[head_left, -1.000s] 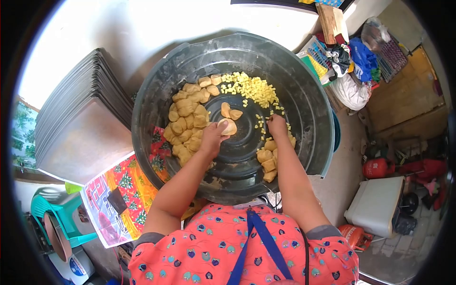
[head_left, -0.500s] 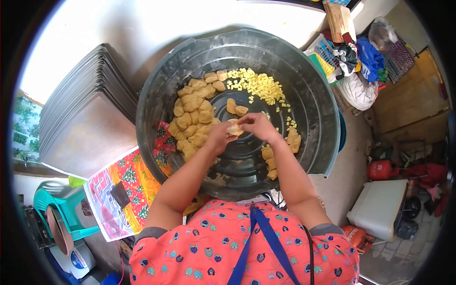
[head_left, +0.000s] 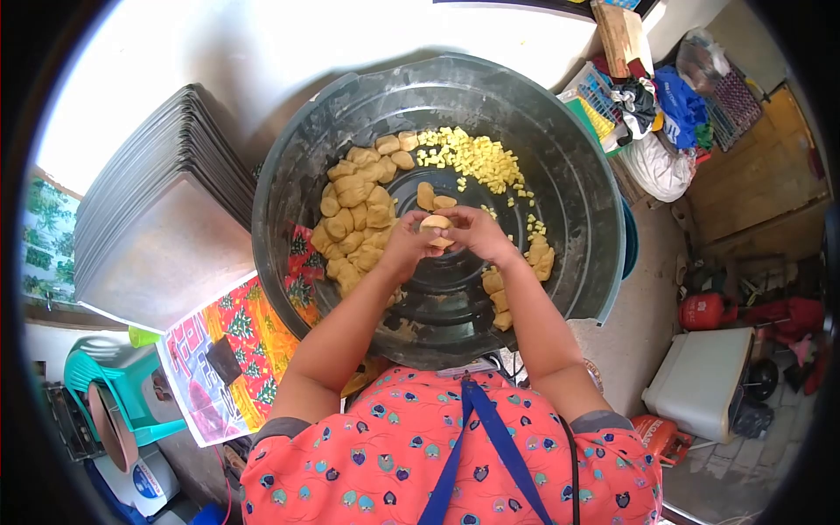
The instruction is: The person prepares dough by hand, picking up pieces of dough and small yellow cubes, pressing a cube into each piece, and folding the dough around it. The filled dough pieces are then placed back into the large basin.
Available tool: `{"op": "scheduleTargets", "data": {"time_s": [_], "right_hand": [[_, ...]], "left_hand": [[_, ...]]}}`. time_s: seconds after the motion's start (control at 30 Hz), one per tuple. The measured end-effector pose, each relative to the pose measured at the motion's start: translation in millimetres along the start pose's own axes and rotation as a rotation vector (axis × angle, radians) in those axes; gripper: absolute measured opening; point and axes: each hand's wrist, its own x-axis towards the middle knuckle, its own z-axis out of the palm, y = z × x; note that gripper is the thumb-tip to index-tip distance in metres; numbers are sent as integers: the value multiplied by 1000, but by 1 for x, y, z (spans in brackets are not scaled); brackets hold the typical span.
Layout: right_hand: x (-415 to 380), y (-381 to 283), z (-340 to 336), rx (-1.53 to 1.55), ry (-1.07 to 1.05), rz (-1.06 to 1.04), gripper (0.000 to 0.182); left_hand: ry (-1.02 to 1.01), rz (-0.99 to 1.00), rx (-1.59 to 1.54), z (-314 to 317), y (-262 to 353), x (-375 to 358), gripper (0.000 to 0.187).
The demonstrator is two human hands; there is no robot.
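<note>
Fingers [head_left: 418,234] of both hands now pinching dough piece [head_left: 435,224], lifted slightly higher

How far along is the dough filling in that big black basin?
Done, it seems: two shaped pieces at the basin's centre. In hand: the left hand and right hand pinch one dough piece. Left: a big heap of dough lumps and yellow cubes.

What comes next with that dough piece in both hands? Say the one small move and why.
Probably pinch the dough piece shut. Both the left hand and right hand cup it over the tub, and it looks folded open, with yellow cubes lying nearby as likely filling.
</note>
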Motion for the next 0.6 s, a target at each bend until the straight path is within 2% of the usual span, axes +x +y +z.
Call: {"op": "scheduleTargets", "data": {"time_s": [0.1, 0.2, 0.23, 0.3, 0.33, 0.43, 0.53, 0.6], "right_hand": [[-1, -2, 9, 24, -9, -82, 40], [-6, -5, 20, 50, -66, -232, 31], [-6, -3, 19, -79, 1, -255, 31], [-2, 1, 16, -337, 134, -299, 30], [-1, 4, 14, -298, 164, -268, 28], [5, 9, 5, -163, 202, -128, 27], [0, 4, -2, 48, 109, -24, 30], [-5, -5, -2, 67, 58, -35, 31]], "left_hand": [[30, 75, 6, -2, 2, 2, 29], [46, 77, -36, -5, 2, 3, 32], [47, 73, -61, -4, 2, 3, 33], [-15, -63, -144, -3, 8, 2, 34], [-45, -131, -186, -1, 12, 0, 34], [-256, -18, -253, 6, 21, -9, 32], [-205, 233, 95, 11, 10, -6, 32], [-179, 272, 234, 2, 5, -1, 32]]}}
